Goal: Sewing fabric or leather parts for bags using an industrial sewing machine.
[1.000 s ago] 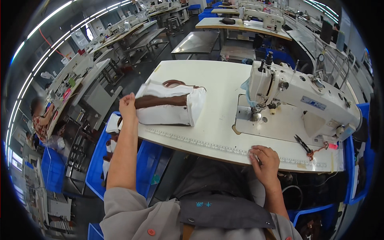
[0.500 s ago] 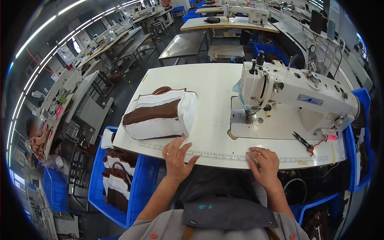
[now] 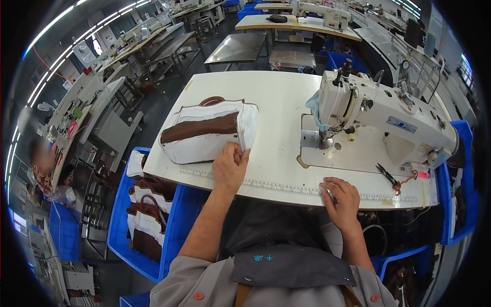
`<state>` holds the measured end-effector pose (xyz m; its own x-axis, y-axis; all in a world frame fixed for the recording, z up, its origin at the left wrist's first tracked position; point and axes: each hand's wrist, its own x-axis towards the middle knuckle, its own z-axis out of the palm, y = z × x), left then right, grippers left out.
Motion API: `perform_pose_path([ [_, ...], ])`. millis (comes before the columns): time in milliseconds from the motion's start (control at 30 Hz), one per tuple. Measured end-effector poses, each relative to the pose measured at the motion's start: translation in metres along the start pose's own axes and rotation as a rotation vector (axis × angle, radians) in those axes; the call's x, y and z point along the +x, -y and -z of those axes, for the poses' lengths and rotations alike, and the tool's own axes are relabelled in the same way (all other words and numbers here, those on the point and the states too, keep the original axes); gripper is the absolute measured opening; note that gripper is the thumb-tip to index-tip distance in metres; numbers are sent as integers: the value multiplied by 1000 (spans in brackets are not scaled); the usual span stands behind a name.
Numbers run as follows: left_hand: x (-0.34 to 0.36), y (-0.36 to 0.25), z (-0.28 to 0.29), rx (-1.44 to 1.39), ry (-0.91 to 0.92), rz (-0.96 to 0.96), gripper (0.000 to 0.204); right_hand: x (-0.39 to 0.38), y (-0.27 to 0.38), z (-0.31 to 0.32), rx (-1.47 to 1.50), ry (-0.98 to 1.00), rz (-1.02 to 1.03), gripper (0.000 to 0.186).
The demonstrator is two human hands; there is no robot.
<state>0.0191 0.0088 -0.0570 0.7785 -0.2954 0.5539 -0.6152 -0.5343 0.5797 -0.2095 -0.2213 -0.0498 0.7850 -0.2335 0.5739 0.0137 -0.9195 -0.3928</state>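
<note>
A white handbag (image 3: 197,148) with a brown band across it and brown handles (image 3: 211,101) lies on the left half of the white sewing table. At its near right corner, my left hand (image 3: 230,169) is closed, fingers curled and thumb against the bag's edge; the hand hides part of that corner. My right hand (image 3: 341,202) rests at the table's front edge over the printed ruler strip (image 3: 286,189). Its fingers are bent but apart, with nothing in them.
A white sewing machine (image 3: 378,107) stands on the right of the table, with black thread snips (image 3: 387,175) near its base. Blue bins (image 3: 176,225) holding similar brown and white bags stand at the left. Another person sits far left, among further worktables.
My left hand has moved forward from the table's front edge to the bag's near right corner and its fingers have closed there. My right hand stays near the edge. The view has shifted slightly.
</note>
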Motion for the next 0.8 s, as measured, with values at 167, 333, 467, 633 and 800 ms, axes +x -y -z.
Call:
perform_pose_path([
  [167,1,4,-2,-113,-24,-67,18,4,0,-2,-10,5,-4,19],
  [333,-5,24,17,-219,-258,-76,17,8,1,-4,147,67,-121,19],
  [467,-21,62,54,107,-571,20,45,14,8,-12,380,171,-286,22],
  [633,-2,118,75,-129,-633,205,72,50,44,-44,533,245,-176,29],
  [800,-1,131,67,-271,-541,193,82,100,99,-80,397,215,129,41],
])
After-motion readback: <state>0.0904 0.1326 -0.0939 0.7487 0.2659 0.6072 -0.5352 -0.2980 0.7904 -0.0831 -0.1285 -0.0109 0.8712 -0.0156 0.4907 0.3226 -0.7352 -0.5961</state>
